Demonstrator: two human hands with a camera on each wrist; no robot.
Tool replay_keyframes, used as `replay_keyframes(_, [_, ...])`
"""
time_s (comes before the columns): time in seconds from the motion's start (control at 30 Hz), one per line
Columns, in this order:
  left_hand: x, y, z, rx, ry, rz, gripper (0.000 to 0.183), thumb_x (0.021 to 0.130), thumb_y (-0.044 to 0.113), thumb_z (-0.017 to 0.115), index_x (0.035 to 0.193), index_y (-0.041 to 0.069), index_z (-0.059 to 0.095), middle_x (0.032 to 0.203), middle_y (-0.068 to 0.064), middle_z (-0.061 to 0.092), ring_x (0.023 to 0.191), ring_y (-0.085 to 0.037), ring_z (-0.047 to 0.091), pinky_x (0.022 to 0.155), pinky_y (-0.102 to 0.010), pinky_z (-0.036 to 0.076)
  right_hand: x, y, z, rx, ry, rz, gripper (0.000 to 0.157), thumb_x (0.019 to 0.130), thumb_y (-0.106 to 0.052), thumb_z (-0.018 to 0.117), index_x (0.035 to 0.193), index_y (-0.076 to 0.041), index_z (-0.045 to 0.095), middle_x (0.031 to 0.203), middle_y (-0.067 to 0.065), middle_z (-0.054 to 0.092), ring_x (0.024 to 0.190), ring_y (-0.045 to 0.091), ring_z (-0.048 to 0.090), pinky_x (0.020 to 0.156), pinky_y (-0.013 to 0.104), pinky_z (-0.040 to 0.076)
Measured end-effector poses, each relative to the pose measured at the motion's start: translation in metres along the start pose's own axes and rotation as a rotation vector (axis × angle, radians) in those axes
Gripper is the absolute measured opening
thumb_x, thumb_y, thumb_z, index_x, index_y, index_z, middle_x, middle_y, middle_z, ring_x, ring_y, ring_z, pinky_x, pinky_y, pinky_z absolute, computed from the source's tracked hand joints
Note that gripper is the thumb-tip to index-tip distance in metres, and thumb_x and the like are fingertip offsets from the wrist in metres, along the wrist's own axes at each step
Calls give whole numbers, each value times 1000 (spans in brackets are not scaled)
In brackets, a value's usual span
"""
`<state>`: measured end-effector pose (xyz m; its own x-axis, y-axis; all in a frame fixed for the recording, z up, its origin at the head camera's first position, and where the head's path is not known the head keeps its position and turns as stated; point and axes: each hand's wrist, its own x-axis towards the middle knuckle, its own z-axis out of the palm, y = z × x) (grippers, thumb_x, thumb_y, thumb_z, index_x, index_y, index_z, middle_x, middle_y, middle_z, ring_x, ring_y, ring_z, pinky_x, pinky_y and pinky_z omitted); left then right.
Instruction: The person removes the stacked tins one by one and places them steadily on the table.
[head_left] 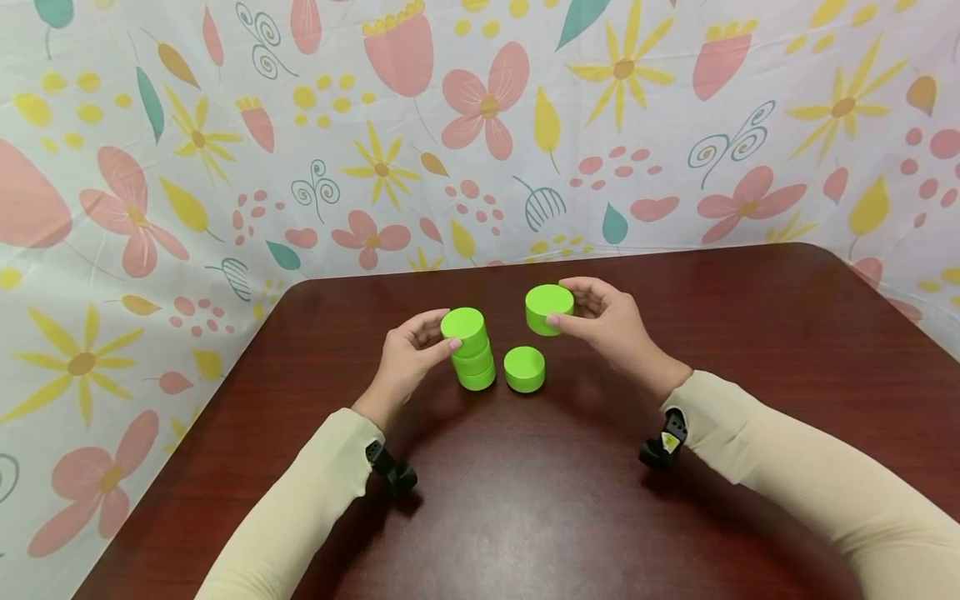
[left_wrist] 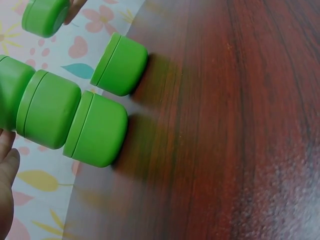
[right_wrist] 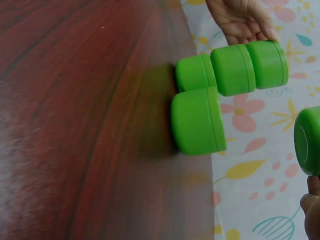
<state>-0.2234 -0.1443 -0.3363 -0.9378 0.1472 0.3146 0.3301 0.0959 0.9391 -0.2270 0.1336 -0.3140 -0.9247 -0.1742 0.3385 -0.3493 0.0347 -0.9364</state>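
Observation:
Three small, round, lidded green jars [head_left: 474,364] stand stacked on the table, a little unevenly lined up. My left hand [head_left: 405,357] holds the top jar [head_left: 465,330] of this stack between thumb and fingers. In my right hand [head_left: 611,323] another green jar [head_left: 550,310] is gripped by its side, raised above the table to the right of the stack. A single lidded green jar [head_left: 524,369] stands upright on the table beside the stack, as the right wrist view also shows with this lone jar [right_wrist: 197,121]. Neither hand touches it.
The dark reddish-brown wooden table [head_left: 525,500] has a glossy top. Behind it and at its left hangs a white cloth [head_left: 420,108] printed with flowers and leaves. Black wrist cameras [head_left: 392,468] sit at both cuffs.

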Motion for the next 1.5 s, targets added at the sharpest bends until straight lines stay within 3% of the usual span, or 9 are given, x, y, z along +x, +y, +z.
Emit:
replay_keyframes(0.87, [0,2,-2,2,-21,21,42,80,-1,70,120,-2,57,112,-23,62,98,-13,62,80,-23,51,-23,33,-15,27,-20,48,47,78,1,71,119,9,49,97,-8,63,85,5,62,75,16,50])
replay_keyframes(1.27, [1,3,-1,-8,-12,15,41,79,-3,69,119,-3,58,111,-25,62,98,-18,61,78,-22,51,-25,46,-17,32,-45,98,48,76,4,71,118,10,48,97,-9,62,85,3,61,75,15,49])
replay_keyframes(1.5, [0,1,-2,-13,-23,5,41,79,-2,70,118,-2,59,110,-23,63,95,-15,62,77,-22,51,-30,54,-19,1,-62,147,49,77,2,71,120,9,48,97,-10,61,86,1,60,75,15,49])
